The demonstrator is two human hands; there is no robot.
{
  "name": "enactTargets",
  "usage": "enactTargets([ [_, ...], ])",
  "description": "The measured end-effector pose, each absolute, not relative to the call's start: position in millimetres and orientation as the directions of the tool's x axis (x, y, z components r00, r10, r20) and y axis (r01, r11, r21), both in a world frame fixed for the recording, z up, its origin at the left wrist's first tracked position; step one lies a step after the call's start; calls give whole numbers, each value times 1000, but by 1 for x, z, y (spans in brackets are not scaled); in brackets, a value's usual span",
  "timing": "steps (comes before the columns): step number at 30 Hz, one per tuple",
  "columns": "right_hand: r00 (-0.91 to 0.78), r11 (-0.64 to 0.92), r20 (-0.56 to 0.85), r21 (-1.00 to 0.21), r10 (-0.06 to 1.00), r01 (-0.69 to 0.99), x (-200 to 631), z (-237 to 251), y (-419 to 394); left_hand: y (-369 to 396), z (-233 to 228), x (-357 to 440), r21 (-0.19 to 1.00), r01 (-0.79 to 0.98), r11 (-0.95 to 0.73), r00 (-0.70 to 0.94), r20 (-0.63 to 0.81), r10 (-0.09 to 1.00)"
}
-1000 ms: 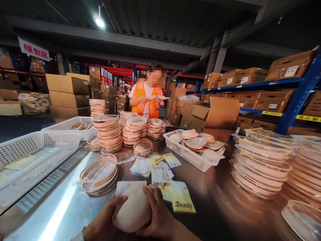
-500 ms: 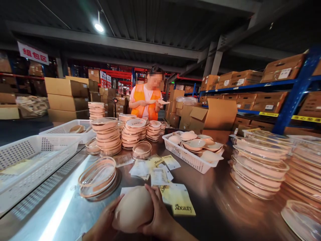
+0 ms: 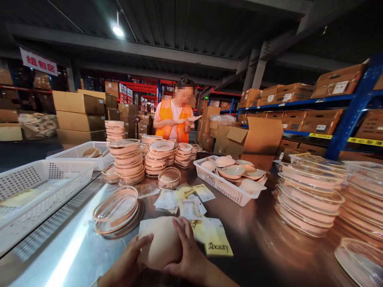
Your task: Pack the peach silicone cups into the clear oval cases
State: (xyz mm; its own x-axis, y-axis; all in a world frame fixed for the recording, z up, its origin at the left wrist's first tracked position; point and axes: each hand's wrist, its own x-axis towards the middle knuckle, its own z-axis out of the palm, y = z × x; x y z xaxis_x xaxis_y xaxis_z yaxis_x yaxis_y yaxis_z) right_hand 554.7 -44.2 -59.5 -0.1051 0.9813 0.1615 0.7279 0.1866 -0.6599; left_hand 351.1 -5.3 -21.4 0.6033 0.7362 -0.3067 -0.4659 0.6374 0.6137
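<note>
Between my two hands, low in the middle of the view, is a beige domed bra cup (image 3: 163, 241). My left hand (image 3: 131, 253) grips its left edge, with the thumb lying over the surface. At the right edge, my right hand (image 3: 189, 251) has its fingers on the top and its thumb low on the front. Just beyond are loose cards and paper slips, among them a yellow card printed "beauty" (image 3: 220, 245). An open round clear case with a rose-coloured rim (image 3: 115, 209) lies to the left of the hands. More beige cups fill a white perforated basket (image 3: 223, 187).
Stacked round cases stand at the table's middle (image 3: 127, 163) and right (image 3: 309, 199). White baskets (image 3: 74, 175) line the left side. Across the table, a person in an orange vest (image 3: 172, 117) holds a beige piece. Cardboard boxes and blue shelving stand behind.
The cup has tilted and looks flatter and wider at its upper left. My left thumb has moved onto its surface, while my right fingers have shifted slightly. The person opposite has moved their beige piece a little.
</note>
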Motion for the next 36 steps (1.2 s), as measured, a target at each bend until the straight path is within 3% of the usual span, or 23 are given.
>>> enactTargets([
  [4, -308, 420, 311, -413, 899, 808, 561, -82, -39, -3, -22, 355, 537, -467, 703, 650, -330, 684],
  [9, -454, 622, 662, -23, 596, 783, 563, -78, -40, -7, -2, 356, 521, -467, 715, 709, -262, 654],
  [12, -564, 641, 703, 201, 433, 741, 565, -51, -47, -12, 15, 357, 558, -455, 694, 712, -239, 660],
  [14, -613, 621, 689, 297, 386, 725, 568, -33, -52, -15, 20, 357, 538, -442, 717, 727, -253, 638],
  [19, -636, 587, 695, 374, 336, 718, 575, -13, -53, -11, 10, 355, 410, -415, 812, 764, -327, 556],
  [24, -620, 647, 728, 326, 292, 689, 574, -15, -52, -8, -4, 347, 465, -426, 776, 722, -342, 601],
  [27, -509, 659, 808, 213, 297, 722, 571, -19, -62, -11, -9, 344, 548, -357, 756, 736, -333, 589],
  [29, -453, 671, 826, 128, 336, 730, 571, -23, -68, -12, -12, 344, 653, -272, 707, 744, -324, 585],
  [31, -435, 707, 810, 35, 394, 706, 572, -25, -69, -6, -13, 342, 859, -157, 487, 660, -276, 699],
  [33, -303, 699, 803, -187, 514, 690, 574, -26, -63, 8, -11, 336, 996, 74, 46, 462, -75, 884],
  [34, -160, 650, 780, -366, 604, 666, 575, -27, -58, 17, -10, 331, 944, 252, -211, 346, 116, 931],
  [36, 155, 482, 626, -714, 764, 508, 574, -27, -47, 37, -9, 319, 832, 415, -370, 207, 309, 928],
])
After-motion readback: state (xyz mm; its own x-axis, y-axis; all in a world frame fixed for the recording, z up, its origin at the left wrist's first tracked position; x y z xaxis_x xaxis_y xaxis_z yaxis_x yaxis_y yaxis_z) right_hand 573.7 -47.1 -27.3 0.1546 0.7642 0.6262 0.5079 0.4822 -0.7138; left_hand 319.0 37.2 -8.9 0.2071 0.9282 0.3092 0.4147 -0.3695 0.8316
